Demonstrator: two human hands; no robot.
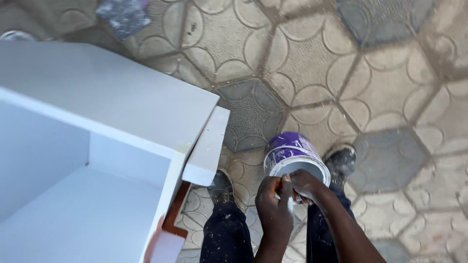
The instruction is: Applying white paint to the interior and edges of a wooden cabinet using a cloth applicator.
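Note:
A purple paint tin (291, 153) with a white inside stands open on the paved ground between my feet. Both hands meet just at its near rim. My left hand (274, 207) is closed, its fingers smeared with white paint. My right hand (306, 185) is closed against it over the tin's edge. Some small white thing sits pinched between the two hands, but what it is cannot be made out. My dark paint-spattered trousers (226, 236) show below the hands.
A white-painted wooden cabinet (97, 146) with an open compartment fills the left side, its corner close to my left shoe (222, 186). My right shoe (341, 159) is beside the tin. Patterned hexagonal paving (341, 73) lies all around. A grey rag (124, 15) lies at the top.

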